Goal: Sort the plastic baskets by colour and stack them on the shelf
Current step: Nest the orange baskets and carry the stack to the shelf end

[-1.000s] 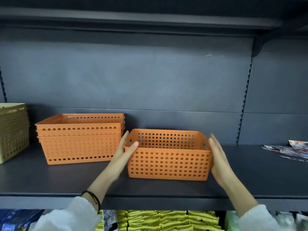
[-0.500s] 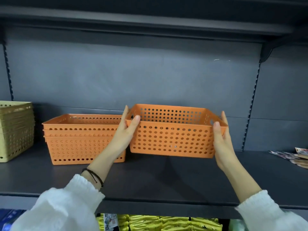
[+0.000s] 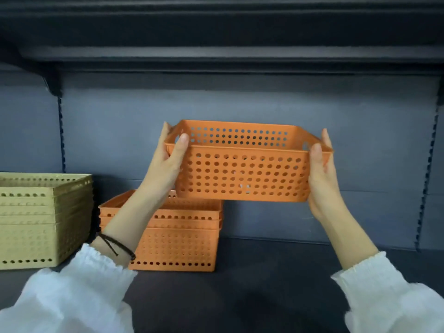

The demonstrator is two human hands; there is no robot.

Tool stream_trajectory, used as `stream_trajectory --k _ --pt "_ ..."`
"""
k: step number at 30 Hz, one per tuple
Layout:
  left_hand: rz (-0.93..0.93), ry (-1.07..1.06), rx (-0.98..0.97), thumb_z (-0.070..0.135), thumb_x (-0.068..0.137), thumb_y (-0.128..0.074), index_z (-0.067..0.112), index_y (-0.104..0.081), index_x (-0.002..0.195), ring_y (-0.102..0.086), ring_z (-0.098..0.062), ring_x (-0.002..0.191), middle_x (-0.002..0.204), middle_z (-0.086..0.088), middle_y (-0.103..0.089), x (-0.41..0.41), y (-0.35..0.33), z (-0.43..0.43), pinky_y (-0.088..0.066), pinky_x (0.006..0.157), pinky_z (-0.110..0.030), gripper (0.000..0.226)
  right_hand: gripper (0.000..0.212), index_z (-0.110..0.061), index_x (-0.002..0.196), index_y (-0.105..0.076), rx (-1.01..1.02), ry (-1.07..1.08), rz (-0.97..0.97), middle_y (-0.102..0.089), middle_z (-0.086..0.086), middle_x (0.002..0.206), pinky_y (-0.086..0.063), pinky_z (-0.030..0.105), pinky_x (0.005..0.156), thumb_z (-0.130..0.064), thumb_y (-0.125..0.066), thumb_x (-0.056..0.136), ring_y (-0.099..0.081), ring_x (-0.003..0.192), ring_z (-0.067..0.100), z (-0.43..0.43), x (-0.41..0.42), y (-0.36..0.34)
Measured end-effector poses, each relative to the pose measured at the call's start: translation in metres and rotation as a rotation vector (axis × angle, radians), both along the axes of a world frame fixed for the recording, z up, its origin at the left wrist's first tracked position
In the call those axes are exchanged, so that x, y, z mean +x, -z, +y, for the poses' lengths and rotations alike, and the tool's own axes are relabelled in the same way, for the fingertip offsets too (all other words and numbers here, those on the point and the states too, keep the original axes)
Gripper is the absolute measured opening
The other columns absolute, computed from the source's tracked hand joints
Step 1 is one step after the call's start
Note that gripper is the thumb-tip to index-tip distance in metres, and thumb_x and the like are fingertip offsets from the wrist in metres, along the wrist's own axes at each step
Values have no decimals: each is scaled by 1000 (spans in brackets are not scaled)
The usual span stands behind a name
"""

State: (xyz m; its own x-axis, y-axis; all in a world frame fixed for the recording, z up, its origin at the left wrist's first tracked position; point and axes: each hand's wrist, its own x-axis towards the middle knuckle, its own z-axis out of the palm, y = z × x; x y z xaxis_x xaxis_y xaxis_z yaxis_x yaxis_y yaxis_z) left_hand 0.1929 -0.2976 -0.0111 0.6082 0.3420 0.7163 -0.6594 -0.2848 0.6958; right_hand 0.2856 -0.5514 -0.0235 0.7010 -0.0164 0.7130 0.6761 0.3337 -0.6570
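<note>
I hold an orange perforated basket point(image 3: 242, 173) up in the air over the dark shelf point(image 3: 276, 280). My left hand point(image 3: 165, 164) grips its left end, thumb over the rim. My right hand point(image 3: 320, 174) grips its right end the same way. Below and to the left, a stack of nested orange baskets point(image 3: 177, 239) rests on the shelf; the held basket hangs above and slightly right of it, partly overlapping its top right corner. A stack of yellow baskets point(image 3: 40, 219) stands at the far left.
The shelf's dark back panel point(image 3: 240, 104) rises behind the baskets, with slotted uprights at left point(image 3: 61, 140) and right point(image 3: 430, 169). An upper shelf point(image 3: 216, 44) overhangs the space. Bare shelf surface lies to the right of the orange stack.
Both hands closed on the orange basket and lifted it off the shelf, carrying it up and left toward the orange stack. The view shifted right to left, hiding the packets at far right.
</note>
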Motion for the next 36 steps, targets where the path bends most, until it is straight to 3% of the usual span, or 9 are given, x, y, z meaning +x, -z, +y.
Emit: stream_trajectory --k 3,6,9,11,14,21,26,31,36 --pt "2 -57 2 43 99 -42 24 -29 149 -61 12 91 115 13 -63 -4 -2 39 -49 93 -23 55 99 -46 142 -24 -28 -52 13 -55 -8 136 -40 40 107 -79 -64 57 -55 121 5 43 3 0" --pt "69 -72 -27 43 99 -41 21 -51 107 -67 5 69 80 12 -71 -2 6 84 -50 73 -27 26 84 -46 144 -24 -66 -87 104 -60 -8 129 -52 34 91 -70 -59 72 -61 109 2 86 12 10" --pt "177 -82 -84 53 95 -43 7 -51 116 -71 -6 76 101 -7 -70 -4 15 124 -52 65 -24 51 71 -46 144 -23 -127 -146 235 -58 -10 125 -51 21 65 -61 -53 82 -62 99 -2 122 14 23" --pt "248 -87 -101 57 94 -42 2 -50 125 -69 -9 85 112 -10 -68 -4 22 145 -51 58 -18 64 70 -47 143 -24 -150 -162 273 -56 -6 129 -49 23 66 -62 -54 81 -60 105 4 141 13 28" --pt "259 -73 -88 65 88 -46 7 -40 142 -63 -16 110 128 -8 -63 0 30 169 -47 73 -21 79 64 -47 141 -28 -123 -158 280 -61 -5 120 -50 25 67 -58 -55 84 -63 100 7 162 16 28" --pt "254 -38 -86 58 90 -51 6 -46 135 -67 -13 103 117 -8 -68 10 38 195 -50 90 -34 68 58 -44 134 -37 -235 -79 306 -58 -2 124 -51 40 91 -61 -56 82 -60 106 13 185 28 41" --pt "398 -140 -53 80 69 -53 19 -39 146 -56 -19 122 137 -5 -58 17 73 208 -40 107 -43 99 66 -28 137 -42 -392 163 253 -58 -9 115 -45 36 96 -64 -51 82 -55 107 11 181 26 51" --pt "386 -146 -13 66 84 -51 22 -35 149 -52 -21 126 140 -6 -55 21 84 212 -38 109 -45 81 61 -22 137 -46 -485 266 184 -56 -8 117 -39 25 87 -56 -51 87 -52 107 8 175 20 59" --pt "373 -97 -122 61 82 -59 29 -40 144 -55 -18 119 132 -1 -56 23 102 203 -45 95 -38 72 54 -24 136 -50 -586 283 137 -40 -18 135 -32 28 104 -50 -54 88 -38 132 9 169 20 75"
